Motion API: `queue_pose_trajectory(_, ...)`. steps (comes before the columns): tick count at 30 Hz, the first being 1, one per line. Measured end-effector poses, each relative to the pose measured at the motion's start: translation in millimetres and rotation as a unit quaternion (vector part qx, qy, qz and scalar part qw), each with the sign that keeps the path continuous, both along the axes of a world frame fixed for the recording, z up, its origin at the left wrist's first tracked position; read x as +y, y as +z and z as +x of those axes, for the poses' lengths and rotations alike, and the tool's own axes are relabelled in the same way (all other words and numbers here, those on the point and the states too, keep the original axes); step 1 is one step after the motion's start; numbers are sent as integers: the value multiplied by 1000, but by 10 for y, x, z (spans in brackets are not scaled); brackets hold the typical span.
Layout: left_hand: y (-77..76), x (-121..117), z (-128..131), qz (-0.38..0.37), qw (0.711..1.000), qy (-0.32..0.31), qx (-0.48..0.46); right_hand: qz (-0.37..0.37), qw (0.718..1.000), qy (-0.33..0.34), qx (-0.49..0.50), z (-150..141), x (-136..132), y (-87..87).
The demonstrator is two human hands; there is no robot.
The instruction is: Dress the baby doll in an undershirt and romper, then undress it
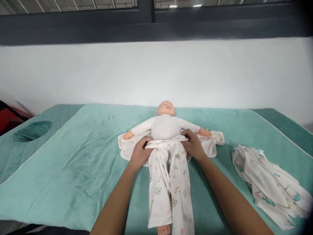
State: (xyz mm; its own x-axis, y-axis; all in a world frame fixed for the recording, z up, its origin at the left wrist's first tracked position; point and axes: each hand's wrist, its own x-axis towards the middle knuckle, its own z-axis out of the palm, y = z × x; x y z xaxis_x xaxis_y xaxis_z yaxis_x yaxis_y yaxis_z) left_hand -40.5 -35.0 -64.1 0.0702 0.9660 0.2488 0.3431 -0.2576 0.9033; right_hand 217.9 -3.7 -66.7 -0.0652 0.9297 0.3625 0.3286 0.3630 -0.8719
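Observation:
A baby doll (pixel 166 127) lies on its back, head toward the wall, arms spread, in a white long-sleeved top. Printed white pants (pixel 158 182) cover its legs, and one foot (pixel 163 229) shows below a cuff. My left hand (pixel 141 151) pinches the waistband (pixel 163 142) at its left side. At the waistband's right side, my right hand (pixel 193 143) has its fingers closed on the cloth. Under the doll, an opened white printed jacket (pixel 207 147) spreads out to both sides, partly hidden by the doll and my hands.
A green padded cover (pixel 97 163) lies over the bed. At the right is a crumpled white printed garment (pixel 271 182). An oval hole (pixel 33 131) and a red bag (pixel 12 117) are at the left. Behind stands a white wall (pixel 97 75) below a dark window frame (pixel 97 29).

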Motion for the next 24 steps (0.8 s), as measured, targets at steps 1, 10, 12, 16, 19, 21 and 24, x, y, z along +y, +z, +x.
queue_pose_trajectory(1,40,-6,-40,-29,999,-35,0,-20,999,38,-10,53,-12,33)
queue_pose_trajectory(10,303,-105,-283,-94,956,-247,124,-27,945,240,-220,304,-345,353)
queue_pose_trajectory(12,297,-127,-248,-72,961,-239,120,10,943,238,-233,257,-354,305)
queue_pose_trajectory(16,245,-186,-142,-26,970,-224,94,20,959,224,-173,176,-359,167)
queue_pose_trajectory(19,169,-226,-58,-38,984,-168,47,20,983,169,-69,124,-393,95)
queue_pose_trajectory(21,112,-264,-8,-58,991,-123,11,4,992,127,-18,93,-440,64)
queue_pose_trajectory(24,39,-379,34,-63,993,-97,-7,-42,995,94,-7,83,-569,24)
